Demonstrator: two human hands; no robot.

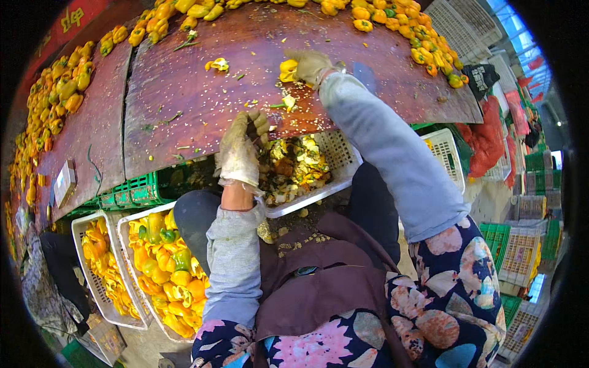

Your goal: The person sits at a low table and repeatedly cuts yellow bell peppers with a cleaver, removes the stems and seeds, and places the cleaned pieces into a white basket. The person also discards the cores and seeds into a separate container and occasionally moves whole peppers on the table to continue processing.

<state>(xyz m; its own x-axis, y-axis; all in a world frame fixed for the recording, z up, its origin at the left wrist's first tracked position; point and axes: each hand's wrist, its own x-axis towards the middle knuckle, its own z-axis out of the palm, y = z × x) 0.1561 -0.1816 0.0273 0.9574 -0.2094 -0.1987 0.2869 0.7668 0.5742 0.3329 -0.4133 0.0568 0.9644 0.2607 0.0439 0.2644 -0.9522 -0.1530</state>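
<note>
My right hand (314, 67), in a soiled glove, reaches over the reddish-brown tabletop (184, 92). Its fingers are closed around a yellow bell pepper (288, 71). My left hand (241, 145), also gloved, hangs at the near table edge with its fingers curled; whether anything is inside them is hidden. Below it, a white perforated crate (343, 154) holds pepper cores and scraps (301, 168). A cut core with a green stem (287, 103) lies between my hands. Farther left on the table is a torn pepper piece (218, 64).
Whole yellow-orange peppers (60, 92) line the table's left and far edges, with another heap (421, 43) at far right. White crates of opened peppers (168, 271) stand at my left. A small box (65, 184) sits near the left edge. Red mesh sacks (485, 138) are at right.
</note>
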